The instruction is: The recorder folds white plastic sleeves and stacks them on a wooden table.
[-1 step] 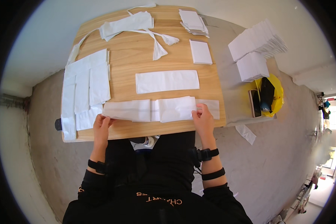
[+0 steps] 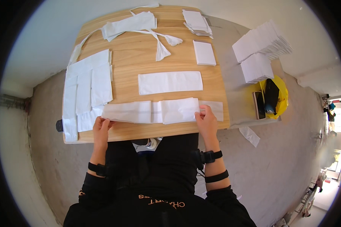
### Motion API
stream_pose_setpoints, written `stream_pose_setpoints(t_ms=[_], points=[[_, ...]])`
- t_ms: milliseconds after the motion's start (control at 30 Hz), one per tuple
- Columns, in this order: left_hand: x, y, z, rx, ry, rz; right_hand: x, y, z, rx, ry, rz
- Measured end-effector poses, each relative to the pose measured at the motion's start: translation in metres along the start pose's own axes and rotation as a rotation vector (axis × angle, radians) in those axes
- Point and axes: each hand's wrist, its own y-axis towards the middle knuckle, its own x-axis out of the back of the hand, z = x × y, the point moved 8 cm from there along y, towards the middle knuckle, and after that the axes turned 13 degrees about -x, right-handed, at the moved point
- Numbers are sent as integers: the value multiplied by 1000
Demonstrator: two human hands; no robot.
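A long white strip of thin, partly see-through sheet [image 2: 132, 112] lies folded along the table's near edge. My left hand [image 2: 100, 128] pinches its left near corner between thumb and fingers. Toward the other end, my right hand [image 2: 205, 120] has thumb and fingers closed at the edge of the strip's thicker folded part [image 2: 180, 111]. A thinner, see-through length [image 2: 214, 110] runs out to the right beyond that hand. Just behind the strip, a flat white folded piece [image 2: 170, 83] lies by itself, touched by neither hand.
Overlapping white sheets [image 2: 101, 87] cover the wooden table's left side; more sheets with ties [image 2: 129, 26] lie at the back. White stacks [image 2: 204, 53] stand back right. A grey side surface holds white bundles [image 2: 256, 68], a phone [image 2: 259, 105] and a yellow bag [image 2: 283, 98].
My left hand has shifted slightly left, drawing the strip's left end with it. My right hand stays in the same place.
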Motion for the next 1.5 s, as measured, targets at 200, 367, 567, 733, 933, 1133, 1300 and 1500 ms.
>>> stream_pose_setpoints(t_ms=[200,367,567,733,933,1133,1300,1500], points=[[67,-9,-15,-79,670,-218,-4,2,1,20,19,15],[-62,-28,-103,-735,967,210,-1,2,0,11,2,21],[-160,-60,-56,-773,1021,818,-3,-1,3,11,19,34],[-154,-67,-38,-707,1245,828,-3,-3,4,82,16,-12],[-155,-68,-38,-668,1318,828,-1,-2,2,82,2,-63],[-151,-70,-35,-668,1327,823,11,-11,27,230,1,-84],[-149,-70,-36,-683,1342,822,5,-11,31,308,-37,-41],[-149,-69,-37,-691,1325,815,7,1,9,266,16,-68]])
